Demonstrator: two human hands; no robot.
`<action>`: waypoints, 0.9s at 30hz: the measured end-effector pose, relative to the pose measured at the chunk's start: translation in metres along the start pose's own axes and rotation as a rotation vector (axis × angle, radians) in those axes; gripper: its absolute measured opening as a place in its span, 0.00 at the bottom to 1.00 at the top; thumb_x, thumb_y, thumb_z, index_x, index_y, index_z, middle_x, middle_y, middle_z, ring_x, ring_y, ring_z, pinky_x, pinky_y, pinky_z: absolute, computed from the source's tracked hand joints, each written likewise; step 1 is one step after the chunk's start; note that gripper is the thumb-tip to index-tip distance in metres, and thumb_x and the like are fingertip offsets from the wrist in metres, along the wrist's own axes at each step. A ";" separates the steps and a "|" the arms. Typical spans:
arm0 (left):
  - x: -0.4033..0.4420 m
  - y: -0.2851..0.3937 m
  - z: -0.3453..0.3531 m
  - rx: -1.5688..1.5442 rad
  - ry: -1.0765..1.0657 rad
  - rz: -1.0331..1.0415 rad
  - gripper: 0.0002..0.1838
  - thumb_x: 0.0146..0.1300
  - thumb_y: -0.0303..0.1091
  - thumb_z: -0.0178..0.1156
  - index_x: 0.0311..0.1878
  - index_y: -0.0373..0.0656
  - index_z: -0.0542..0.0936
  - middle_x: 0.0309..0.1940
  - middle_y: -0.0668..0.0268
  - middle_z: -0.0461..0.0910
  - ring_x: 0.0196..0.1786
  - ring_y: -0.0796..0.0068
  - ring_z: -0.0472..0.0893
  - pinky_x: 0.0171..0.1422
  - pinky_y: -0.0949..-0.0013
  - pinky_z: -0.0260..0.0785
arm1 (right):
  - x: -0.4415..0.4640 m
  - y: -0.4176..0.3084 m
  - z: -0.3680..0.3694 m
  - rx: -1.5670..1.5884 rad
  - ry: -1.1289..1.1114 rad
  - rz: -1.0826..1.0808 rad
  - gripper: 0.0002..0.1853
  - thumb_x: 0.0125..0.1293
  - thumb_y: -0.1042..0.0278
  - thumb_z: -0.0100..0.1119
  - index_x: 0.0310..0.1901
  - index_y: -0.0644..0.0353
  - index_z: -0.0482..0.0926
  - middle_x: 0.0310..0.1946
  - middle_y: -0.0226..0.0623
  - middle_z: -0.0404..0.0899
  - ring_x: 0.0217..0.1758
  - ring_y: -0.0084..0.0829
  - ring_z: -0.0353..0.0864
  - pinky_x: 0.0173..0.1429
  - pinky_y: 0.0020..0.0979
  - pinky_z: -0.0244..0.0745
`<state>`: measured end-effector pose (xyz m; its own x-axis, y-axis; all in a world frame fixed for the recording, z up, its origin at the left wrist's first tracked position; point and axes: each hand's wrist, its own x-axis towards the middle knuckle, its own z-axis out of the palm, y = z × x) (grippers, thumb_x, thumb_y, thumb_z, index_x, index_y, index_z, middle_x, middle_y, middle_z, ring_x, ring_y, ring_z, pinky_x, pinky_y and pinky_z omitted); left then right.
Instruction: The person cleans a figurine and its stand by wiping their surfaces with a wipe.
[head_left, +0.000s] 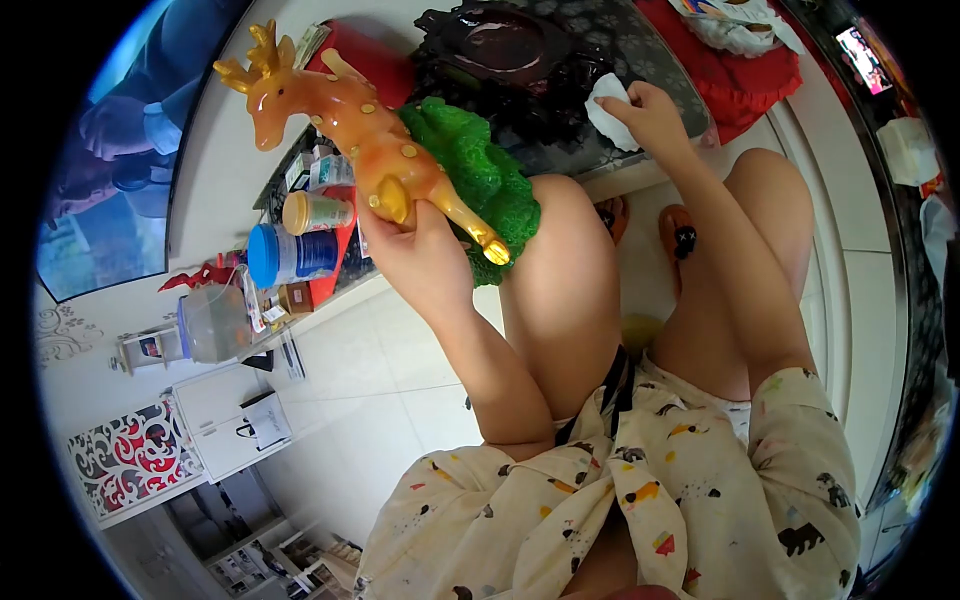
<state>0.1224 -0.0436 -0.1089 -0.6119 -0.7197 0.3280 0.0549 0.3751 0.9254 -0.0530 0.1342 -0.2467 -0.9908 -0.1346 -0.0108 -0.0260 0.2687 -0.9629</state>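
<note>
An orange deer figurine (375, 130) with gold antlers, gold spots and a gold hoof is joined to a green leafy-looking base (480, 165). My left hand (420, 255) grips it at the lower body, tilted over my thigh. In my right hand (645, 115) is a crumpled white tissue (610, 110), pinched between the fingers near the counter's edge. Beside the tissue, a dark ornate piece (510, 50) lies on the black patterned counter top (650, 45). The tissue and the figurine are apart.
A red cylinder (375, 60) stands behind the deer. Jars, including a blue-lidded one (290, 255), and small boxes line the counter at the left. Red cloth (735, 85) lies at the upper right. A screen (120, 150) is at the far left.
</note>
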 end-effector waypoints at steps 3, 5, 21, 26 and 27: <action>0.004 -0.011 -0.002 -0.004 0.015 0.090 0.19 0.62 0.21 0.53 0.58 0.33 0.72 0.39 0.62 0.80 0.29 0.82 0.77 0.26 0.79 0.66 | 0.007 0.012 0.010 0.102 -0.021 -0.005 0.21 0.52 0.52 0.71 0.29 0.64 0.76 0.23 0.40 0.77 0.27 0.29 0.76 0.33 0.34 0.70; 0.004 -0.013 -0.003 -0.002 0.013 0.105 0.18 0.62 0.22 0.54 0.56 0.34 0.72 0.38 0.62 0.81 0.25 0.83 0.77 0.20 0.80 0.66 | 0.008 0.014 0.017 0.223 -0.030 -0.006 0.21 0.51 0.53 0.71 0.34 0.65 0.79 0.25 0.42 0.78 0.28 0.31 0.77 0.35 0.35 0.72; -0.001 0.003 0.000 -0.023 0.000 -0.006 0.25 0.59 0.15 0.47 0.62 0.31 0.69 0.48 0.59 0.78 0.47 0.74 0.78 0.51 0.74 0.70 | -0.001 -0.004 0.060 -0.299 0.169 -0.629 0.18 0.54 0.84 0.59 0.47 0.61 0.71 0.37 0.43 0.79 0.44 0.46 0.77 0.49 0.43 0.74; -0.002 0.005 0.004 -0.040 0.012 -0.018 0.26 0.58 0.15 0.46 0.63 0.30 0.69 0.52 0.57 0.77 0.53 0.71 0.78 0.59 0.71 0.70 | -0.005 0.002 0.064 -0.195 0.125 -0.585 0.18 0.57 0.78 0.60 0.49 0.60 0.67 0.40 0.46 0.80 0.46 0.48 0.79 0.49 0.43 0.75; -0.002 0.005 0.004 -0.035 0.014 -0.023 0.26 0.57 0.15 0.46 0.62 0.30 0.69 0.52 0.57 0.77 0.53 0.71 0.78 0.59 0.71 0.70 | -0.007 0.004 0.063 -0.200 0.116 -0.600 0.19 0.58 0.77 0.60 0.50 0.60 0.67 0.42 0.46 0.81 0.47 0.48 0.80 0.49 0.41 0.75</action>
<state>0.1210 -0.0377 -0.1053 -0.6022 -0.7362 0.3087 0.0681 0.3379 0.9387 -0.0380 0.0758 -0.2673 -0.8040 -0.2160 0.5541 -0.5934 0.3531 -0.7234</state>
